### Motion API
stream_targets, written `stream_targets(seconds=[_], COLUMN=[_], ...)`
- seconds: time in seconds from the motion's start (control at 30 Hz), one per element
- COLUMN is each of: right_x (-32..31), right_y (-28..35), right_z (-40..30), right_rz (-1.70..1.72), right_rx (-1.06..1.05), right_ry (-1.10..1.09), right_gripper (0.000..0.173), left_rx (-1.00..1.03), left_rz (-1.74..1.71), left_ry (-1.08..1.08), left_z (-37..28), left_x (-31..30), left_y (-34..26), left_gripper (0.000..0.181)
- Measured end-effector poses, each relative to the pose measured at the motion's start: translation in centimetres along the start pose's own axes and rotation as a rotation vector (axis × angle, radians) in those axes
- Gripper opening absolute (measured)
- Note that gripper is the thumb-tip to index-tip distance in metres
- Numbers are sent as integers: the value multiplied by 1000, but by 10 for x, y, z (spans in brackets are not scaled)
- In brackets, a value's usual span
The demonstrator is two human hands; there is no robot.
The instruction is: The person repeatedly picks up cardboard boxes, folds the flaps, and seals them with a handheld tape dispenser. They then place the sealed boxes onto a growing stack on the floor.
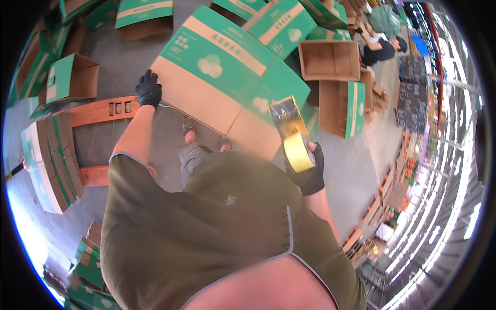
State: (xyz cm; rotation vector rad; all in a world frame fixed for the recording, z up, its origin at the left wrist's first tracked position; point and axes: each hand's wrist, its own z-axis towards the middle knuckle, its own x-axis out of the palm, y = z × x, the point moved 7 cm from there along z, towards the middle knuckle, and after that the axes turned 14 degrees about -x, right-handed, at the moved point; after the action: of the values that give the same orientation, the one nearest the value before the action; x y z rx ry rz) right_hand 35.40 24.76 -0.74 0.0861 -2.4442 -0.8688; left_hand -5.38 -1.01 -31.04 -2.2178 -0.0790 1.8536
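Before me a flattened green and brown cardboard carton (217, 77) with printed white blossom shapes and writing spans the view above my feet. My left hand (149, 89), in a black glove, is at the carton's left corner, its fingers extended and slightly apart. Its thumb side meets the carton edge; no grip around the cardboard shows. In my right hand (310, 174), in a black fingertip-less glove, is a tape dispenser (288, 114) with a roll of yellow tape (299, 153). The dispenser's head overlaps the carton's right part from this angle.
An orange pallet jack (102, 112) lies left, by a stack of flattened cartons (54, 166). Open cartons (329, 60) stand at the right, another (71, 77) at far left. A person (379, 50) in dark clothing works at upper right, near wrapped black stacks (412, 93).
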Motion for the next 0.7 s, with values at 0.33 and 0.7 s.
stream_targets(seconds=[0.33, 0.7], right_x=[21, -27], right_y=[-12, 37], right_z=[-10, 44], right_rz=[276, -381], right_rx=[33, -383], right_ry=[129, 202], right_gripper=[44, 47], left_rx=[130, 331], left_rz=[236, 187], left_ry=[266, 97], left_z=[-32, -114], left_x=[-19, -3], left_y=[-4, -6], left_gripper=[120, 79])
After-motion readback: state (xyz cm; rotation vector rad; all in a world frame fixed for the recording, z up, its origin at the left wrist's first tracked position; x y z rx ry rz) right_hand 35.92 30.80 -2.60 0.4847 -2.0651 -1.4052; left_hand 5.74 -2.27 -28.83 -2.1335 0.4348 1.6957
